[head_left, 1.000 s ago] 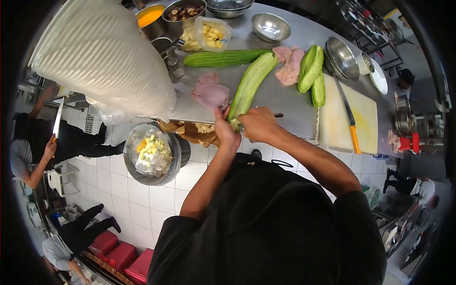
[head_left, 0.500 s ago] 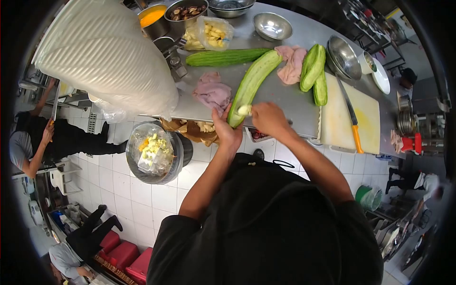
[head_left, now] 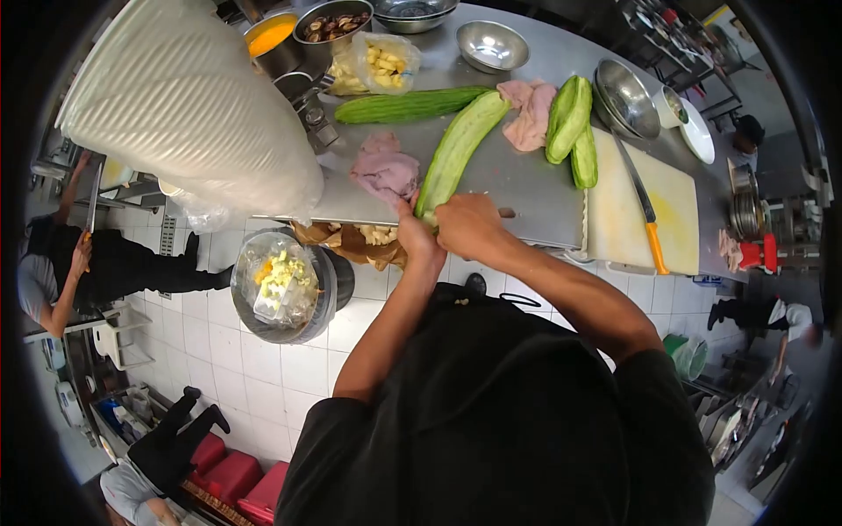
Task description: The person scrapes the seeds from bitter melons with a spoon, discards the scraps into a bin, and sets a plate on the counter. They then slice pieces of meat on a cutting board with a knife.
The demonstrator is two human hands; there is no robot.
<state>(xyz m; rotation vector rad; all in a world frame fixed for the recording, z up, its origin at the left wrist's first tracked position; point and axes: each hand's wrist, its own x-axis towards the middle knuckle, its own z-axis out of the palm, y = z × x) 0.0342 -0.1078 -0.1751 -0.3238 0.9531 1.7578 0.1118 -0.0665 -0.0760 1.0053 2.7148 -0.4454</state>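
At the counter's front edge, my left hand [head_left: 421,235] is wrapped round the near end of a long pale-green gourd [head_left: 456,153], which slants away across the counter. My right hand [head_left: 467,226] presses at that same near end, closed on a spoon-like tool whose head is hidden. A small brown end [head_left: 506,212], perhaps its handle, shows beside the fist. A darker green whole gourd [head_left: 403,106] lies behind. Pale-green gourd pieces [head_left: 572,123] rest to the right. Pinkish crumpled cloths [head_left: 386,169] lie on both sides of the gourd I hold.
A knife [head_left: 645,197] with an orange handle lies on a white cutting board [head_left: 675,184]. Left stands a tall plastic-wrapped stack [head_left: 193,114]. A lined bin [head_left: 329,302] with scraps stands below it. Metal bowls [head_left: 493,46] line the back. A co-worker [head_left: 88,254] holding a long knife stands left.
My right hand has moved left and slightly down onto the gourd's near end, beside my left hand. The pale, rounded tool head visible before is hidden now.
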